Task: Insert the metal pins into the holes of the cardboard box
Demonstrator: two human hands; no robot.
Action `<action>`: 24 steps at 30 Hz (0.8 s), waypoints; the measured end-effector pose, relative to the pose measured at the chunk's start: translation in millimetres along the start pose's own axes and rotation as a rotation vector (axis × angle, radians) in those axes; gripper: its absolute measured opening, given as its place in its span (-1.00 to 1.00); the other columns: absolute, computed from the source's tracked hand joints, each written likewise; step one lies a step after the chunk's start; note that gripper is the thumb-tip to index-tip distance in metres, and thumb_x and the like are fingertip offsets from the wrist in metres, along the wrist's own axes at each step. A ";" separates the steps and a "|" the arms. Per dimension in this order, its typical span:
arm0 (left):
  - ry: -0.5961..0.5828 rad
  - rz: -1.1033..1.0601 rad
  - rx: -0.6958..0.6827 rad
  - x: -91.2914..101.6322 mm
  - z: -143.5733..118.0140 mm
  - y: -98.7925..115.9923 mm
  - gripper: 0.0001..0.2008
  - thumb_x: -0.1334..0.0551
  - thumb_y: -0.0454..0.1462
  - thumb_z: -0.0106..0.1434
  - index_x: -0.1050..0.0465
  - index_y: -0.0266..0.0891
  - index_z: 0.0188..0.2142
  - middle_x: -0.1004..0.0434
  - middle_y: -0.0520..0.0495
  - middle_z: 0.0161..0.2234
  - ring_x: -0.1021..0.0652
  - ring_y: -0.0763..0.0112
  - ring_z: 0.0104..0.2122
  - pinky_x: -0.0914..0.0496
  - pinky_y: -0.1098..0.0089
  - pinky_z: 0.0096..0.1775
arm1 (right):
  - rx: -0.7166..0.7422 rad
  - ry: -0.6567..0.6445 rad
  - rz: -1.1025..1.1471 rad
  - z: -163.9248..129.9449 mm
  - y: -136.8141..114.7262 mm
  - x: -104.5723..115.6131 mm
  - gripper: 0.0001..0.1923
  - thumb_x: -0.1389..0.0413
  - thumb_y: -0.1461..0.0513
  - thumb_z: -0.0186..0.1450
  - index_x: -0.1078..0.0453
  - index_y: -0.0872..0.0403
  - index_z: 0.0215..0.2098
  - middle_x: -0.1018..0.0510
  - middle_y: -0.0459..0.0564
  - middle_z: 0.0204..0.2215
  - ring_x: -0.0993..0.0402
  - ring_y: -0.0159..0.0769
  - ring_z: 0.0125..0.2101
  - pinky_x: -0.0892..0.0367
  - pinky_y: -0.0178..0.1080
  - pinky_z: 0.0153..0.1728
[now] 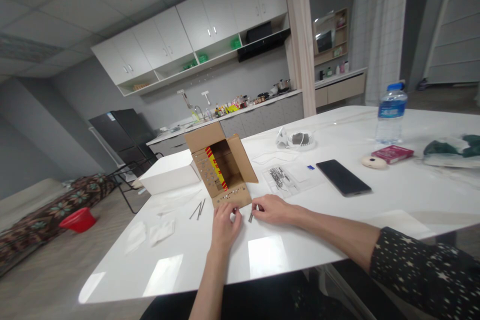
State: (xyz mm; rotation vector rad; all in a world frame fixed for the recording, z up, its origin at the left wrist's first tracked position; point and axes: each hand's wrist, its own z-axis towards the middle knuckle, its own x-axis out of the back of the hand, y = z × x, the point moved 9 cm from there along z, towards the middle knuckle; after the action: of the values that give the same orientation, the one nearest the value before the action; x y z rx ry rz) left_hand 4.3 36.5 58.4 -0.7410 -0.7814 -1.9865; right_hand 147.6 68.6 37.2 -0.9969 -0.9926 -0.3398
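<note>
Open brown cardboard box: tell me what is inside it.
The open brown cardboard box shows a red and yellow printed panel along its inner left wall. The rest of the interior is dark shadow, so any contents there cannot be seen.

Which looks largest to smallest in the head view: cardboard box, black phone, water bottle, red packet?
1. cardboard box
2. black phone and water bottle: alike in apparent size, and the bottle stands farther off, so unranked
3. red packet
</note>
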 end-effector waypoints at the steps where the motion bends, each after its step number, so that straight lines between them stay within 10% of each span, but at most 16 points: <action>1: -0.008 0.000 -0.009 -0.7 0.0 0.9 -0.86 -0.11 -0.34 0.22 -0.45 -0.19 -0.34 -0.54 -0.04 -0.36 -0.53 0.32 -0.26 -0.32 0.26 -0.12 | 0.001 0.001 0.001 -0.1 -0.5 0.3 -0.72 -0.04 0.14 0.25 -0.55 0.00 -0.20 -0.60 -0.07 -0.40 -0.47 -0.28 -0.37 -0.16 -0.33 -0.38; 24: -0.218 -0.066 0.072 -16.3 -2.5 0.4 -0.77 -0.11 -0.21 0.28 -0.49 -0.21 -0.40 -0.53 -0.06 -0.40 -0.52 0.31 -0.28 -0.36 0.29 -0.18 | 0.000 0.001 -0.012 -0.5 -0.7 0.3 -0.73 -0.05 0.13 0.26 -0.54 0.01 -0.20 -0.60 -0.06 -0.40 -0.47 -0.28 -0.36 -0.16 -0.32 -0.38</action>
State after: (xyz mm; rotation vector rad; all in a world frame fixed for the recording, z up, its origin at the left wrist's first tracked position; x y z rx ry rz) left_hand 11.6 42.5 44.9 -0.9101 -1.0119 -1.9463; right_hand 147.5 67.9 37.7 -0.9914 -0.9980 -0.3506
